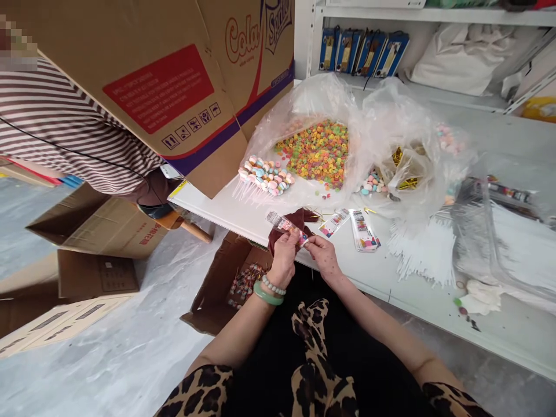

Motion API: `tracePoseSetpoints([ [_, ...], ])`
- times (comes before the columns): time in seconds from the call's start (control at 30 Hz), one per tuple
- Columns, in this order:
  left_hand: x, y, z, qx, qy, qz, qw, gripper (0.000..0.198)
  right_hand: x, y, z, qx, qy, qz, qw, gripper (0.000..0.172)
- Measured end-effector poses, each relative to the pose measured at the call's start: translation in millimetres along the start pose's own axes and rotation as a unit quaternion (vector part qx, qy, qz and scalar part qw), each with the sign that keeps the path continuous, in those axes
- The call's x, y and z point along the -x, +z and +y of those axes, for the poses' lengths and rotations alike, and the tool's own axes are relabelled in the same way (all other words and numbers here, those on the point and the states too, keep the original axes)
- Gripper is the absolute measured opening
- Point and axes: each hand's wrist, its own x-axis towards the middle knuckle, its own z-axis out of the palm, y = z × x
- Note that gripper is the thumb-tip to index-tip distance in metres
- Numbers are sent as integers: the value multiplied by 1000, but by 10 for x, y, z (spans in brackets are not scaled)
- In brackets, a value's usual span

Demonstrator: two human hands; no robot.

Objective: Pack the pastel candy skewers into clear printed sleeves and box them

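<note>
Working at a white shelf board (226,211) above a pale floor (130,347), a person in leopard-print sleeves (195,394) sits with both hands raised over the board's edge. At 10 o'clock from the hands, a large Cola carton (174,75) overlaps a co-worker's striped top (65,127). At 12 o'clock, a clear plastic bag (313,98) holds multicoloured ring candies (317,153), with a row of candy sticks (264,176) at its near left. At 2 o'clock lie loose white sticks (421,249) and, closer in, a stack of printed cards (364,230). An open cardboard box (212,289) at 7 o'clock holds finished-looking candy sticks (245,284). The left hand (284,258), wearing a green bangle (267,293), and the right hand (324,258) are both closed on a clear printed packet (284,225). Its long axis runs from 10 to 4 o'clock, the left hand nearer its far end, the right at its near tip, with a dark red scrap (299,219) just behind.
</note>
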Motion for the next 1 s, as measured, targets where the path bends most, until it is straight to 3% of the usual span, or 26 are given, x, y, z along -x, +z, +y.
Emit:
tracePoseSetpoints([
  [0.1, 24, 33, -40, -13, -2, -17, 1000, 45, -18, -3, 38, 46, -24, 14, 999, 24],
  [0.27, 8, 4, -24, -24, -82, -61, 994, 48, -25, -55, 26, 131, -46, 56, 989, 21],
  [0.37, 7, -4, 0, -31, -72, -54, 995, 46, 26, -99, -41, 225, -90, 82, 967, 18],
  [0.53, 33, 35, 20, -15, -73, -83, 994, 49, 110, -103, -130, 314, -184, 63, 929, 22],
  [0.63, 8, 33, 52, -22, -94, -91, 991, 52, 67, -81, -119, 240, -140, 59, 959, 19],
  [0.77, -78, -13, 141, -25, -152, -103, 983, 59, -46, -67, -106, 17, -55, 65, 996, 17],
  [0.87, -152, -42, 208, 13, -92, -78, 993, 50, -96, -78, -137, -113, 28, 22, 993, 22],
  [1.0, -211, -38, 255, 23, -45, -75, 996, 43, -92, -120, -198, -160, 111, -53, 979, 29],
])
